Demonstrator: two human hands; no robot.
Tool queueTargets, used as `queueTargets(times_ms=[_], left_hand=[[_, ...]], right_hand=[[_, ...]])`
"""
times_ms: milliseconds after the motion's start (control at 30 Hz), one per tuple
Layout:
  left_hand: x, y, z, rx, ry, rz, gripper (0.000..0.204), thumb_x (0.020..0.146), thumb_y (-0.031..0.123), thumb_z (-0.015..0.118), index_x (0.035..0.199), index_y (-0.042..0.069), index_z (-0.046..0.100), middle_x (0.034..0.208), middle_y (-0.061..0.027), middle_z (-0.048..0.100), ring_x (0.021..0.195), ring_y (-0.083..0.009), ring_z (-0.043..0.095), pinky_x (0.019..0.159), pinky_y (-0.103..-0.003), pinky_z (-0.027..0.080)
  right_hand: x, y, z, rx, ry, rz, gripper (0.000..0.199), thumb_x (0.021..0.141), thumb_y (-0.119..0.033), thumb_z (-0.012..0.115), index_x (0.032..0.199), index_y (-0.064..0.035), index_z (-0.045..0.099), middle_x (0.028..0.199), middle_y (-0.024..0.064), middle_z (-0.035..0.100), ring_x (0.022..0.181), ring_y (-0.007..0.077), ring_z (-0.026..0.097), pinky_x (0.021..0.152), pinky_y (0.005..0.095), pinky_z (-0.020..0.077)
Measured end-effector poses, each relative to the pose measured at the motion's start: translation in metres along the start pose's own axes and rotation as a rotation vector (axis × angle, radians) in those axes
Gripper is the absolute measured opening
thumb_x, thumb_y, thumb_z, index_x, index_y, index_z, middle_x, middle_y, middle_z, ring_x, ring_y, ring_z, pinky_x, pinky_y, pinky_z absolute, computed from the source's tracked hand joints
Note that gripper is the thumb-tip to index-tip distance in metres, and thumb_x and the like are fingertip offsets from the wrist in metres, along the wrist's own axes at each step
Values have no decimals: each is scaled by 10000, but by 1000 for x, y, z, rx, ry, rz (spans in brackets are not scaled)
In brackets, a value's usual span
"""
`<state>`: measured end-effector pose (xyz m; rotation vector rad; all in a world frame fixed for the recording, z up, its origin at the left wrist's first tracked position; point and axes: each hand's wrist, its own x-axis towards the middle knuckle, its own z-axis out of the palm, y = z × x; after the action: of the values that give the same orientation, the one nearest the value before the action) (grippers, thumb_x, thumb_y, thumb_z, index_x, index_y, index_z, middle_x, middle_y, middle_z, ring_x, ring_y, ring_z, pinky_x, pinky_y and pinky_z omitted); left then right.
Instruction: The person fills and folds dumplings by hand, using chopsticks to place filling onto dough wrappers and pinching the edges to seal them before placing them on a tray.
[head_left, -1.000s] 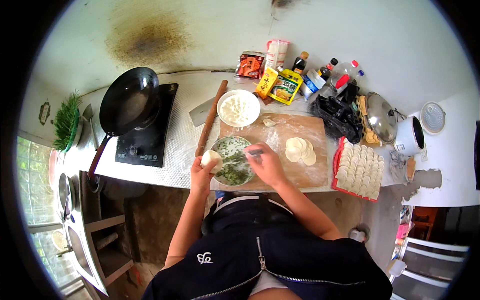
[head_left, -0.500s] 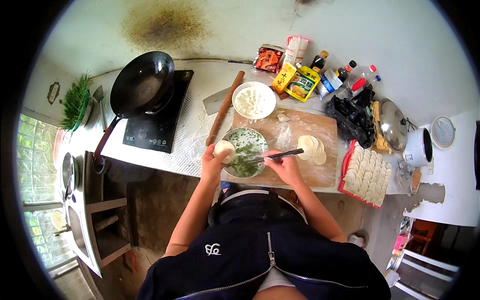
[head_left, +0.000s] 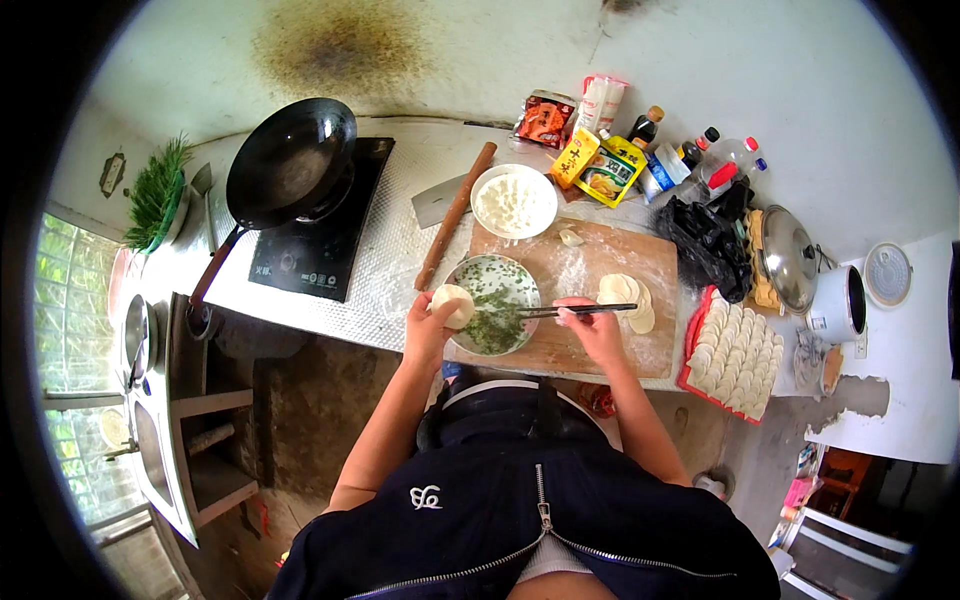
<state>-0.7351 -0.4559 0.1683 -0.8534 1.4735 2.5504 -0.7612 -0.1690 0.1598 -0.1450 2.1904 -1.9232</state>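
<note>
My left hand (head_left: 428, 328) pinches a round, pale dumpling wrapper (head_left: 456, 304) above the left rim of a bowl (head_left: 531, 283). Chopped green filling (head_left: 492, 328) lies in that bowl, mostly at its near side. In my right hand (head_left: 596, 328) is a pair of dark chopsticks (head_left: 604, 308), held nearly level, their tips over the filling. Whether the tips grip any filling is too small to tell. Just beyond the right hand, a stack of round wrappers (head_left: 640, 318) rests on the floured wooden board (head_left: 570, 350).
A white bowl of flour (head_left: 549, 212), a rolling pin (head_left: 455, 217) and a cleaver (head_left: 432, 208) lie farther back. Rows of dumplings (head_left: 735, 345) fill a red-edged tray at right. A wok (head_left: 285, 170) stands on the black cooktop (head_left: 300, 270). Seasoning packets (head_left: 612, 175) line the wall.
My right hand has shifted slightly right and the chopsticks have swung to a more level angle, their tips higher in the bowl. My left hand keeps hold of the wrapper.
</note>
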Motion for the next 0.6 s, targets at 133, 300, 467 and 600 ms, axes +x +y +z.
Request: queueTargets(times_ms=[133, 300, 467, 600], left_hand=[[-3, 3, 0, -4, -5, -4, 291, 858, 29, 655, 1133, -12, 567, 1015, -118, 671, 897, -217, 675, 776, -333, 570], [-4, 2, -3, 6, -14, -9, 295, 867, 24, 640, 1154, -20, 589, 1039, -117, 675, 922, -221, 676, 807, -338, 570], [-2, -2, -11, 21, -1, -21, 301, 872, 30, 634, 1166, -18, 588, 1057, -121, 669, 941, -222, 670, 818, -346, 568], [-2, 0, -8, 24, 17, -20, 292, 875, 31, 629, 1161, -14, 591, 1061, -120, 665, 950, -223, 666, 821, -351, 567]], right_hand=[[0, 10, -12, -94, -49, 2, 197, 907, -28, 616, 1097, -4, 666, 936, 43, 686, 820, 97, 655, 736, 226, 510], [0, 44, 2, 138, -62, 50, 205, 915, -37, 616, 1112, -4, 663, 971, 35, 690, 835, 104, 657, 740, 240, 521], [2, 57, 14, 270, -61, 155, 210, 920, -91, 641, 1116, -18, 668, 995, 31, 689, 870, 108, 651, 748, 240, 527], [3, 82, 26, 358, -37, 179, 239, 915, -114, 655, 1138, -27, 659, 1027, 46, 686, 898, 118, 647, 764, 241, 534]])
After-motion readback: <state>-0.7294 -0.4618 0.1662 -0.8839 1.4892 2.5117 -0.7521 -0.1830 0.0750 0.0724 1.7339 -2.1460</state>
